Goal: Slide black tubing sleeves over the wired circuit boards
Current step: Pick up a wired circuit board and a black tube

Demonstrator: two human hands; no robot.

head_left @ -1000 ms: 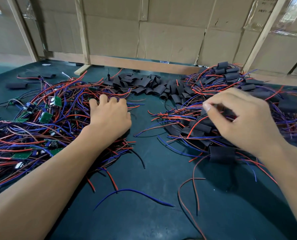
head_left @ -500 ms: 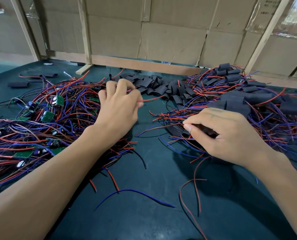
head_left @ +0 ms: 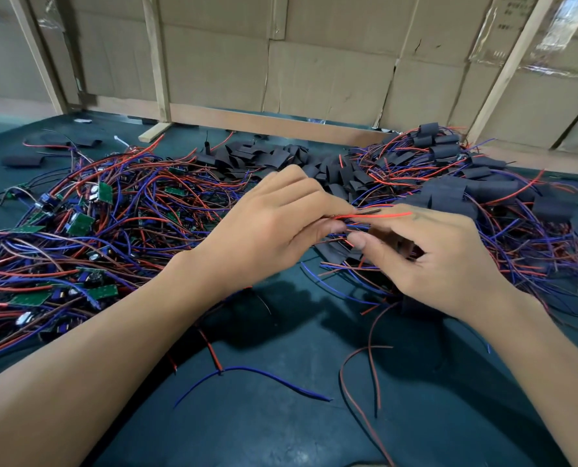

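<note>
My left hand (head_left: 267,227) pinches a bundle of red, blue and brown wires (head_left: 375,214) whose ends stick out to the right. My right hand (head_left: 429,254) meets it at mid-table, fingers curled with something dark inside the palm; I cannot make out what. A heap of green circuit boards with wires (head_left: 78,224) covers the left of the table. Loose black tubing sleeves (head_left: 267,160) lie at the back centre. Boards wearing sleeves (head_left: 449,193) pile up on the right.
The dark green table top (head_left: 281,426) carries a stray blue wire (head_left: 257,375) and a brown wire (head_left: 358,382) near me. A cardboard wall with wooden battens (head_left: 331,79) closes the back. Two loose sleeves (head_left: 23,161) lie far left.
My left hand lifted a wire bundle out of the left heap and carried it right. My right hand left the right pile and came toward centre to meet it.
</note>
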